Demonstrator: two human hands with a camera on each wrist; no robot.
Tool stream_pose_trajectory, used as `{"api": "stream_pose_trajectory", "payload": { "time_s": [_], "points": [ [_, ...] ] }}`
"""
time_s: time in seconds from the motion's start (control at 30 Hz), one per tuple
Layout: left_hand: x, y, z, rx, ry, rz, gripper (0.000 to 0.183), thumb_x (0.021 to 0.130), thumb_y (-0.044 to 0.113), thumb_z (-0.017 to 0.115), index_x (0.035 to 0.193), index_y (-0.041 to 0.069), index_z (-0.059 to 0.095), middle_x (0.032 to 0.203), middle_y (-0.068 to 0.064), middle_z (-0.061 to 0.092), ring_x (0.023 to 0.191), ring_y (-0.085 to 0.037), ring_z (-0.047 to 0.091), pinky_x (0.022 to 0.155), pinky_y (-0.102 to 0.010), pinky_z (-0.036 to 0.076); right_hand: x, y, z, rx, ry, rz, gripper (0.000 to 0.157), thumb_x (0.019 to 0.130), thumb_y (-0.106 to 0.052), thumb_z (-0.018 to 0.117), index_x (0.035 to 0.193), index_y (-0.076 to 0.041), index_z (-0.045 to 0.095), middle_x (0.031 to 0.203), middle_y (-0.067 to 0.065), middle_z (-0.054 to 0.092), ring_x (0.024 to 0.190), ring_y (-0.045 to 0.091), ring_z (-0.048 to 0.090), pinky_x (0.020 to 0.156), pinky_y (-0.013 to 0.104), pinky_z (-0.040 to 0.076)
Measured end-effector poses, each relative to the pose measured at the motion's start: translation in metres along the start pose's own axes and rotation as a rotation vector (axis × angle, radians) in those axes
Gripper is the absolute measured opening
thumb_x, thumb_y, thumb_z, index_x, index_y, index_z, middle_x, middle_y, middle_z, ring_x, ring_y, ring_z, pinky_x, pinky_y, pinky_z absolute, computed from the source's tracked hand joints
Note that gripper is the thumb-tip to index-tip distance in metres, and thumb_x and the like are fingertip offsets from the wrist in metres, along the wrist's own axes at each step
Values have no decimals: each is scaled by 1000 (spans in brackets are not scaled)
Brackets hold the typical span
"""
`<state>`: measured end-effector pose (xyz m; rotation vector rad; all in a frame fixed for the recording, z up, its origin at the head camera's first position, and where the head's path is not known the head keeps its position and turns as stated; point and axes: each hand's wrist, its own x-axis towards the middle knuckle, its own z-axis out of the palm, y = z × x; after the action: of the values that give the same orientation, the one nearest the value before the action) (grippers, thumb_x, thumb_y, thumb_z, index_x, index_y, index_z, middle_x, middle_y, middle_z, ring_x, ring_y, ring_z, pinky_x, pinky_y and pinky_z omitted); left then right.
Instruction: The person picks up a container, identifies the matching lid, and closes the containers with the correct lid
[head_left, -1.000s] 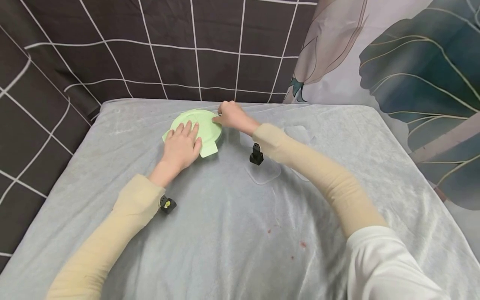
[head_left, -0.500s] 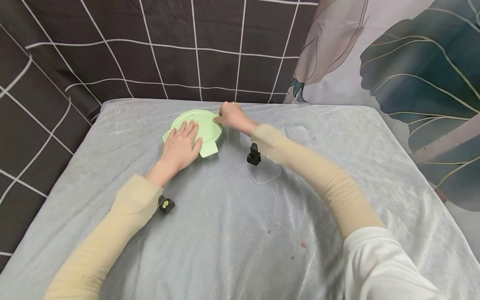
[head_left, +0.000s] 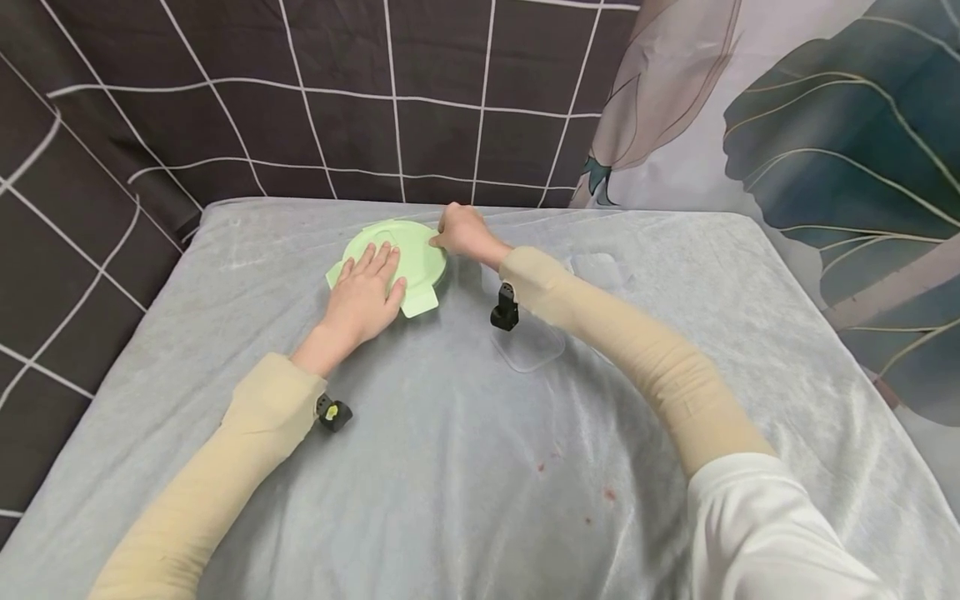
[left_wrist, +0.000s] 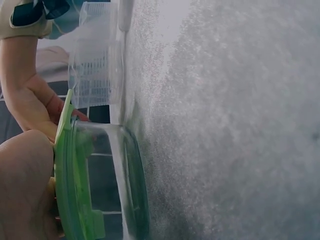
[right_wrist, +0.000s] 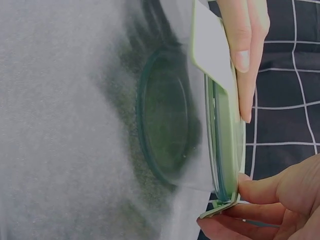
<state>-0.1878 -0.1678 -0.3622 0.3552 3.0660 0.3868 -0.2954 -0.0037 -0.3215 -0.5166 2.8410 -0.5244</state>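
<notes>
A round glass food container with a light green lid stands on the grey cloth near the back edge. My left hand lies on top of the lid with its fingers straight and spread. At the lid's right rear edge is my right hand. Seen from the right wrist, its thumb rests on the lid's rim while the fingers curl under a green locking flap, pinching it. Another flap sticks out at the front and stands away from the glass.
Several clear plastic containers stand right of the glass one, partly behind my right forearm; one transparent container shows in front of the sleeve and another behind it. Dark grid-patterned fabric hangs behind the covered table.
My right wrist has shifted slightly left, with the hand still at the lid's edge. The left hand and the container have stayed in place.
</notes>
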Motion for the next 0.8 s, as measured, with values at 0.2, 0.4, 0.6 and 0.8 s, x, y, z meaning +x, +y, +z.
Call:
{"api": "stream_pose_trajectory", "payload": {
  "time_s": [0.2, 0.4, 0.6, 0.8],
  "points": [
    [0, 1, 1, -29, 3, 3, 59, 102, 35, 26, 152, 4, 22, 160, -13, 17, 150, -32, 8, 121, -54, 7, 1, 0, -1, 32, -13, 25, 27, 91, -25, 66, 76, -3, 72, 42, -8, 43, 46, 8, 41, 49, 18, 32],
    [1, 0, 2, -51, 5, 0, 60, 102, 37, 27, 153, 5, 22, 161, -13, 16, 150, -32, 7, 122, -54, 5, -1, 2, 0, 49, 4, 18, 25, 91, -23, 66, 77, -3, 73, 44, -7, 45, 46, 7, 39, 47, 17, 31],
    [1, -2, 4, -65, 2, 3, 60, 102, 38, 27, 153, 5, 21, 161, -13, 15, 150, -33, 6, 121, -55, 4, -3, 1, 4, 64, 37, 20, 24, 91, -22, 66, 86, -2, 77, 58, 0, 58, 51, 9, 40, 48, 17, 31],
    [2, -1, 3, -64, 3, 10, 60, 102, 38, 27, 152, 5, 22, 161, -14, 15, 150, -34, 6, 121, -56, 4, -5, 2, 4, 67, 52, 36, 23, 91, -22, 65, 91, -3, 77, 73, 4, 68, 64, 13, 44, 56, 18, 33]
  ]
}}
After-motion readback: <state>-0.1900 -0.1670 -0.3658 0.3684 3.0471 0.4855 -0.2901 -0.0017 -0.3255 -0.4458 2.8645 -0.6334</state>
